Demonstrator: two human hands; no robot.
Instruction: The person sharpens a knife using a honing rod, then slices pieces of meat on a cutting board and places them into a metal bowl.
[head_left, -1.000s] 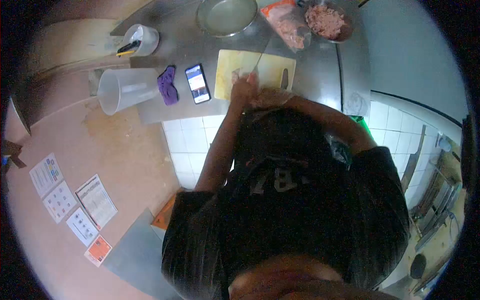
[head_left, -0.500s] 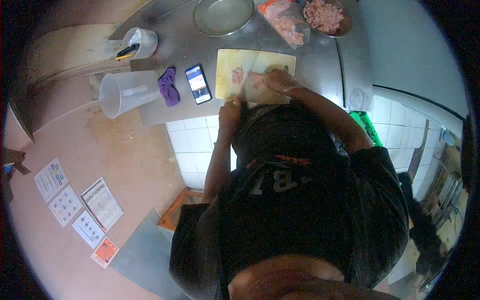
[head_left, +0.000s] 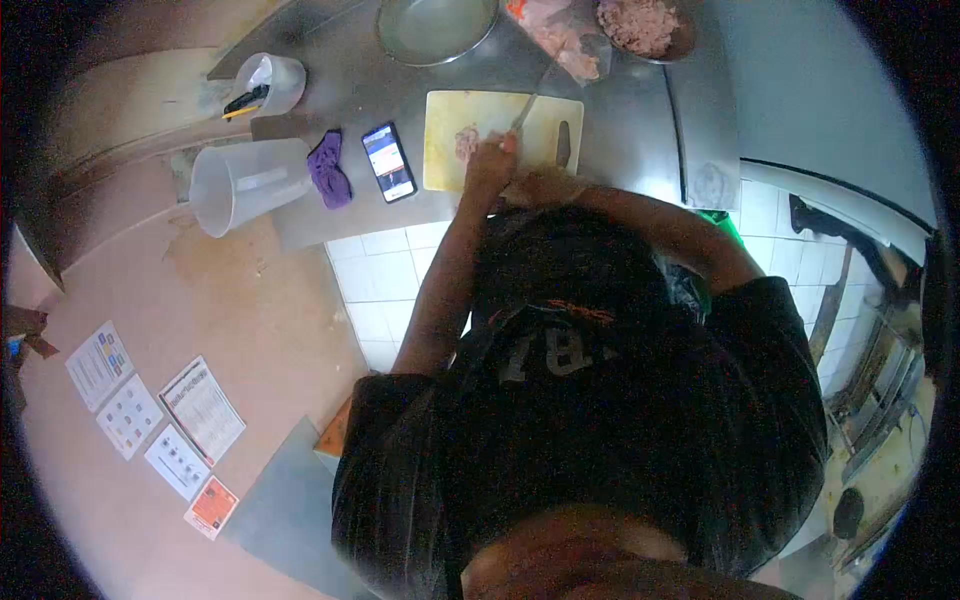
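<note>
A white cutting board point(head_left: 445, 150) lies on the steel counter. My left hand point(head_left: 490, 165) is closed round a knife point(head_left: 524, 112) over the middle of the board, the blade pointing up and away. Cut pale pink meat point(head_left: 466, 142) lies just left of this hand. At the board's near edge, my right hand point(head_left: 548, 186) rests close beside my left; its fingers are blurred and partly hidden. A second knife or similar tool point(head_left: 564, 145) lies on the board's right side.
Left of the board are a phone point(head_left: 388, 162), a purple cloth point(head_left: 329, 170), a clear plastic jug point(head_left: 245, 185) and a tub of utensils point(head_left: 275, 85). Behind it stand a round metal pan point(head_left: 435, 28), a bag of meat point(head_left: 570, 40) and a bowl of meat point(head_left: 640, 28).
My left hand has moved from the board's near edge up onto the board with the knife. My right hand has drawn back towards my body. A dark shape at the right has shifted upward.
</note>
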